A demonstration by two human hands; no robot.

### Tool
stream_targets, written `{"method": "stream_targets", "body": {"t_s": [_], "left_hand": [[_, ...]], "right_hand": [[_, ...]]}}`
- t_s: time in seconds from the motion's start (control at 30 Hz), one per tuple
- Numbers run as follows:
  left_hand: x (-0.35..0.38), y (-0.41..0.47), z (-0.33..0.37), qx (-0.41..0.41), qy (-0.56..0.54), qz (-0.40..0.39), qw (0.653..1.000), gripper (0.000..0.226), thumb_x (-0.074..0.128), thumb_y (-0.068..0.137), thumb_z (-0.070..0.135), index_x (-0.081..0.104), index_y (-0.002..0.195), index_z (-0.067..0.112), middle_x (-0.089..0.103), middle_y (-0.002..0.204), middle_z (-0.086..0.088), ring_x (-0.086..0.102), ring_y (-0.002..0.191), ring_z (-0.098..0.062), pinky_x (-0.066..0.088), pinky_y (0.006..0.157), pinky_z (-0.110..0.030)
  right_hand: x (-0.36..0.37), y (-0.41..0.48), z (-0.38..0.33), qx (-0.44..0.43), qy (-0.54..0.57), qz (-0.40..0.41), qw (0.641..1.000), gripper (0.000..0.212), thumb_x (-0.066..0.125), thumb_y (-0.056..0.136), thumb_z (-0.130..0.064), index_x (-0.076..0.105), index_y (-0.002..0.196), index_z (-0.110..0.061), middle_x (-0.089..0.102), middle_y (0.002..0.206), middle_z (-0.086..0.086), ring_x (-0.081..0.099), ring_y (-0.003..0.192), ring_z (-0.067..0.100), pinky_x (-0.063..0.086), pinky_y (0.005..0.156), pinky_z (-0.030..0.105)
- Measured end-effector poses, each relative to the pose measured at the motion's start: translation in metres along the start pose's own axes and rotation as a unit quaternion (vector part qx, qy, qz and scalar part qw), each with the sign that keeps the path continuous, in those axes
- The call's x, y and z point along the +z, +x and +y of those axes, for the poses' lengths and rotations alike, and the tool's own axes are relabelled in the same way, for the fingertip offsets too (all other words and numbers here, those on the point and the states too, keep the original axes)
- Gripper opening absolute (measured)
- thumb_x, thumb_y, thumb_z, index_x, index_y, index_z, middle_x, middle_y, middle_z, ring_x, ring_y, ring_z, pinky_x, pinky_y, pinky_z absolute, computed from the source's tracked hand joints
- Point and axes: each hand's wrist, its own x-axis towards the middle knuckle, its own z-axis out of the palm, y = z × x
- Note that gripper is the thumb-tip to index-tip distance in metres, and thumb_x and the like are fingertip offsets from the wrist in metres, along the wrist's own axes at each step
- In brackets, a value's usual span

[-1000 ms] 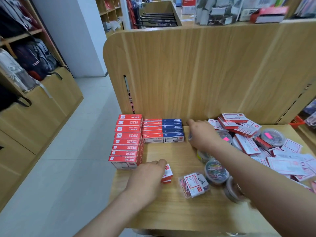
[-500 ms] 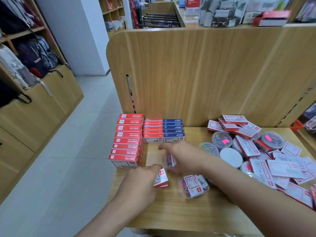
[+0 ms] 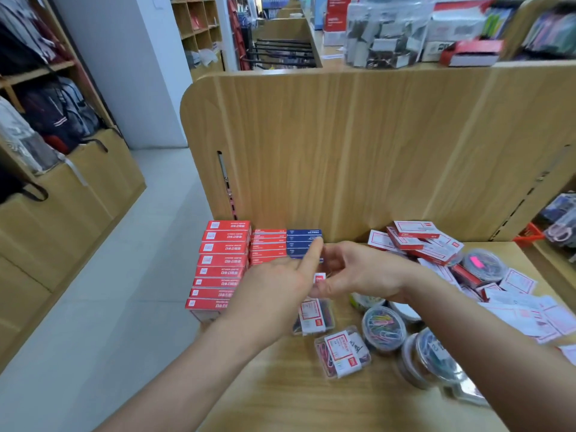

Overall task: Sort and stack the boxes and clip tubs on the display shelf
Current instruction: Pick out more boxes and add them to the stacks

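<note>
Head view shows both hands meeting over the shelf (image 3: pixel 280 400). The small box (image 3: pixel 319 279) could slip and fall, because only fingertips pinch it. The right hand (image 3: pixel 363 275) is closed on the box, just in front of the blue stack (image 3: pixel 304 241). The left hand (image 3: pixel 274 293) touches it, one finger pointing out.

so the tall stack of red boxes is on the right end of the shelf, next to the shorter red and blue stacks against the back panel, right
Not quite. In the head view the tall stack of red boxes stands at the left end of the shelf, not the right. The rest holds: the shorter red stack and the blue stack sit beside it against the back panel.
</note>
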Motion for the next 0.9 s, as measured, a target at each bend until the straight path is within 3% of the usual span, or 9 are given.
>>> {"method": "stream_targets", "body": {"t_s": [0.03, 0.1, 0.17, 0.27, 0.37, 0.43, 0.63, 0.73, 0.9], "left_hand": [[0.001, 0.004, 0.000, 0.032, 0.007, 0.015, 0.999, 0.098, 0.066, 0.076, 0.011, 0.007, 0.153, 0.014, 0.063, 0.107, -0.002, 0.061, 0.098, -0.023, 0.044, 0.064, -0.033], [0.009, 0.013, 0.002, 0.079, 0.045, 0.061, 0.994, 0.095, 0.078, 0.053, 0.010, 0.044, 0.141, 0.007, 0.065, 0.078, 0.000, 0.064, 0.071, -0.021, 0.042, 0.048, -0.027], [0.018, 0.024, 0.006, 0.116, 0.040, 0.154, 0.980, 0.072, 0.070, 0.059, 0.013, 0.057, 0.130, 0.005, 0.063, 0.071, 0.000, 0.063, 0.064, -0.020, 0.045, 0.047, -0.026], [0.023, 0.042, 0.011, 0.117, -0.037, 0.178, 0.976, 0.062, 0.043, 0.075, 0.019, 0.047, 0.137, 0.009, 0.065, 0.094, -0.003, 0.063, 0.086, -0.022, 0.053, 0.062, -0.031], [0.029, 0.055, 0.004, 0.015, -0.115, 0.119, 0.986, 0.077, 0.065, 0.080, 0.030, 0.029, 0.147, 0.022, 0.050, 0.135, -0.004, 0.046, 0.124, -0.023, 0.044, 0.096, -0.034], [0.036, 0.061, -0.008, -0.056, -0.122, 0.052, 0.990, 0.077, 0.069, 0.082, 0.037, 0.029, 0.148, 0.024, 0.035, 0.150, 0.000, 0.031, 0.138, -0.019, 0.033, 0.108, -0.033], [0.069, 0.069, -0.021, -0.069, -0.037, -0.068, 0.995, 0.076, 0.057, 0.090, 0.040, 0.015, 0.152, 0.027, 0.013, 0.161, -0.001, 0.010, 0.148, -0.020, 0.014, 0.119, -0.037], [0.073, 0.073, -0.023, -0.070, -0.040, -0.041, 0.996, 0.067, 0.054, 0.094, 0.033, 0.018, 0.151, 0.030, 0.015, 0.160, 0.002, 0.013, 0.147, -0.018, 0.009, 0.118, -0.035], [0.077, 0.074, -0.028, -0.075, -0.057, -0.024, 0.995, 0.065, 0.055, 0.094, 0.025, 0.022, 0.150, 0.032, 0.017, 0.160, 0.005, 0.016, 0.147, -0.014, 0.004, 0.118, -0.031]], "right_hand": [[-0.004, -0.003, 0.001, 0.001, 0.011, -0.003, 1.000, 0.044, 0.079, 0.074, -0.032, 0.064, 0.113, -0.017, 0.071, 0.104, 0.012, 0.066, 0.089, 0.020, 0.054, 0.083, 0.039], [-0.015, -0.010, 0.002, 0.000, 0.019, -0.018, 1.000, 0.013, 0.074, 0.078, -0.013, 0.068, 0.089, -0.015, 0.068, 0.078, 0.000, 0.058, 0.071, 0.008, 0.048, 0.066, 0.022], [-0.024, -0.015, -0.002, -0.006, 0.000, -0.014, 1.000, 0.009, 0.071, 0.075, -0.004, 0.066, 0.075, -0.012, 0.057, 0.067, -0.005, 0.052, 0.064, 0.005, 0.042, 0.062, 0.018], [-0.040, -0.014, -0.004, -0.014, -0.082, 0.048, 0.995, 0.021, 0.075, 0.071, -0.010, 0.057, 0.061, -0.016, 0.048, 0.057, -0.010, 0.044, 0.053, 0.004, 0.036, 0.054, 0.018], [-0.060, -0.007, 0.007, 0.003, -0.221, 0.141, 0.965, 0.019, 0.077, 0.065, -0.027, 0.065, 0.077, -0.019, 0.061, 0.064, -0.011, 0.054, 0.059, 0.008, 0.046, 0.060, 0.027], [-0.069, 0.000, 0.016, 0.009, -0.307, 0.212, 0.928, 0.029, 0.075, 0.063, -0.029, 0.067, 0.090, -0.022, 0.068, 0.076, -0.006, 0.063, 0.073, 0.015, 0.050, 0.068, 0.030], [-0.066, 0.036, 0.047, -0.014, -0.494, 0.268, 0.827, 0.040, 0.063, 0.073, -0.055, 0.061, 0.100, -0.025, 0.065, 0.101, -0.003, 0.054, 0.101, 0.025, 0.043, 0.076, 0.036], [-0.061, 0.046, 0.058, -0.012, -0.512, 0.269, 0.816, 0.036, 0.059, 0.079, -0.052, 0.059, 0.102, -0.025, 0.064, 0.106, -0.006, 0.050, 0.107, 0.023, 0.031, 0.072, 0.037], [-0.054, 0.054, 0.062, -0.007, -0.506, 0.257, 0.823, 0.032, 0.061, 0.080, -0.044, 0.054, 0.106, -0.026, 0.066, 0.103, -0.005, 0.050, 0.107, 0.022, 0.025, 0.073, 0.038]]}}
